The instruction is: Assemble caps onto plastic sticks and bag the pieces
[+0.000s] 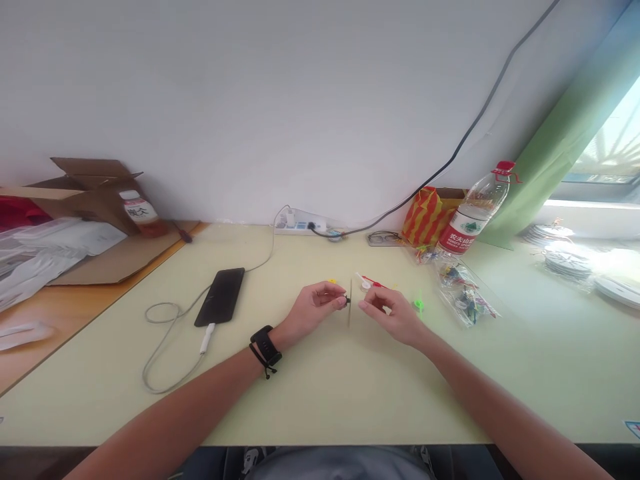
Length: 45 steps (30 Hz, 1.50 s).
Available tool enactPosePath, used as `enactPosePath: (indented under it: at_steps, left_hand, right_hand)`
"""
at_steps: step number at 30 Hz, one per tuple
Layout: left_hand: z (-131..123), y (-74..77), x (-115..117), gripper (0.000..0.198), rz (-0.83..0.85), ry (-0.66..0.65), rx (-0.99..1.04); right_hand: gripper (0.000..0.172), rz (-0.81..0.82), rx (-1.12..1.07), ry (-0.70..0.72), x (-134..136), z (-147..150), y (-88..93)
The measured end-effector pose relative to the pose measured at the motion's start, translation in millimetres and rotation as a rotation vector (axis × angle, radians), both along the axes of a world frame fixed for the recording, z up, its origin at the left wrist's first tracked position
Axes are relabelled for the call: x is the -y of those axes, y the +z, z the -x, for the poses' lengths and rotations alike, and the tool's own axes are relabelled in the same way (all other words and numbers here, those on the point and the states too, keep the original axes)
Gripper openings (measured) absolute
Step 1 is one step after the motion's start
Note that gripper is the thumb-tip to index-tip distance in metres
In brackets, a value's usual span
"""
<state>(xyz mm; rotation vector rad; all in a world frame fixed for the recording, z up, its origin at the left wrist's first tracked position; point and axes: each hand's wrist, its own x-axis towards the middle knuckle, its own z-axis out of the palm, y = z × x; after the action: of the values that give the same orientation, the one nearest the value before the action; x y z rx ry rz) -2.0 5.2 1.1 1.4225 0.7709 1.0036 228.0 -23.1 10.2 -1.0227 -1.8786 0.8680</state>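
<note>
Between the thumb and forefinger of my left hand point(320, 303) is a small dark piece, pinched. Against it stands a thin pale strip point(349, 317), seen edge-on, perhaps a propeller or disc. My right hand point(393, 313) is closed just to the right of the strip, thumb and finger together; anything in that pinch is too small to make out. Behind the hands lie a red and white plastic part point(373, 283) and a small yellow piece point(332, 281). A bright green plastic part point(419, 306) rests beside my right hand.
Clear bags of small coloured parts point(467, 300) lie right, before a large water bottle point(470, 213) and a striped bag point(423, 217). A phone point(220, 297) with its cable is at left. Glasses point(384, 238) and a power strip point(300, 222) sit by the wall.
</note>
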Motion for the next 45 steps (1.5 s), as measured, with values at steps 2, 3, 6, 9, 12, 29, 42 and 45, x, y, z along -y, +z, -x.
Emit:
enactPosePath:
  at_steps: [2,3,6,9,12,29,42,45]
  left_hand:
    - [0,0.3,0,0.035,0.0,-0.011,-0.005]
    - [0,0.4,0,0.034,0.0,-0.015,-0.008]
    - [1,0.0,0,0.034,-0.005,-0.027,-0.006]
    - [1,-0.5,0,0.033,-0.01,-0.038,-0.005]
    - [1,-0.6,0,0.032,-0.012,-0.042,-0.007]
    - [2,-2.8,1,0.032,-0.01,-0.059,-0.003]
    - [1,0.2,1,0.032,-0.012,-0.064,0.014]
    - [2,-1.1,0,0.03,-0.006,-0.045,0.02]
  right_hand:
    - [0.03,0.02,-0.054,-0.025,0,2,-1.4]
    - [0.028,0.041,-0.082,-0.021,0,3,-1.9]
    - [0.028,0.124,-0.168,0.009,1,4,-1.6]
    - [0.029,0.184,-0.228,0.032,2,5,1.3]
    - [0.03,0.204,-0.238,0.041,3,5,3.5]
    - [0.029,0.177,-0.162,0.029,3,3,5.6]
    - [0.036,-0.041,0.006,-0.047,3,1,-7.3]
    - [0.065,0.116,0.028,0.097,1,0,-4.1]
